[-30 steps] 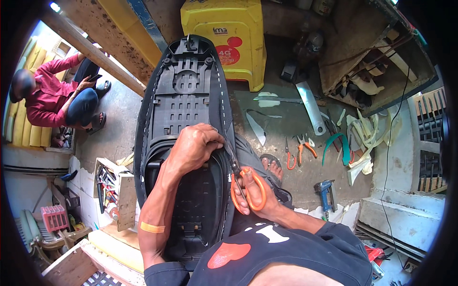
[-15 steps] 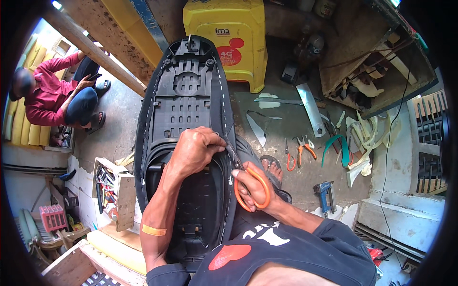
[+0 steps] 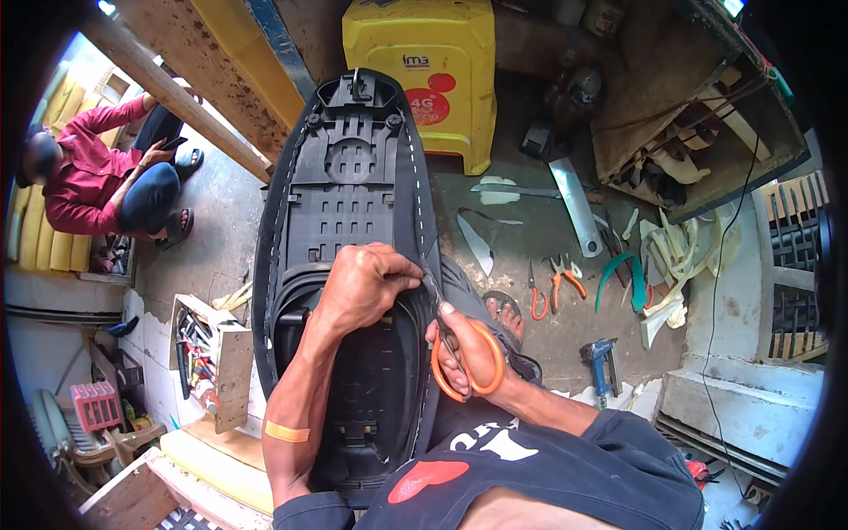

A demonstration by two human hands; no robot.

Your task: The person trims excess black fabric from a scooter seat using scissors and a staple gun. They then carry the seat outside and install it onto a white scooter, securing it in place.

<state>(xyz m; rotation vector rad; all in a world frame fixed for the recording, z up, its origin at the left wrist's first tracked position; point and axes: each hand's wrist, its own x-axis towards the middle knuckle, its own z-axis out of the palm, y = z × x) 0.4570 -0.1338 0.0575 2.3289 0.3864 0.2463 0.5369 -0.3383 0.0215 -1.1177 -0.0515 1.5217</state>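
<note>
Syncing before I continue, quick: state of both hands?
Left hand: closed, pinching over the black seat; what's pinched can't be told.
Right hand: closed, holding orange-handled scissors.

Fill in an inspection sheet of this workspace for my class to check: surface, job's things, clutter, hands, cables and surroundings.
Surface: grey floor, strewn with small debris.
Job's things: black seat, underside up, with a dashed white line along its edge; orange-handled scissors.
Clutter: orange-handled pliers, blue tool and pale scraps on the right.
Hands: left hand at the seat's right edge, fingers bunched, exact hold unclear; right hand gripping the scissors.
Cables: thin dark cable hanging at far right.
Surroundings: yellow stool beyond the seat; another person seated at left.
</note>
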